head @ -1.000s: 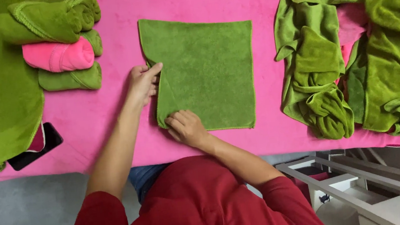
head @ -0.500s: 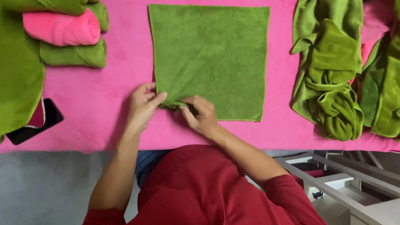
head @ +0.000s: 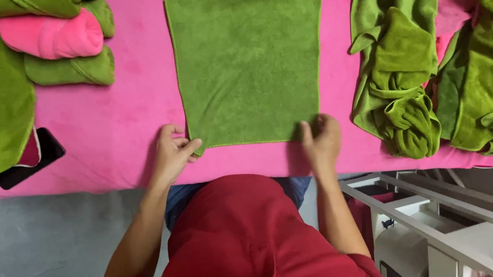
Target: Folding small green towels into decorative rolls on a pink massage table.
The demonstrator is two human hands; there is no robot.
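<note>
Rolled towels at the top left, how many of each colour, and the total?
Green rolled towels: 3, counting the two only partly in view
Pink rolled towel: 1
Total: 4

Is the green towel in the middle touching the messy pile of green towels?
Apart. The head view shows bare pink cover between the flat green towel and the messy pile.

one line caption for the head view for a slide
Left hand and right hand pinch the near corners of a flat green towel on pink cloth.
</note>
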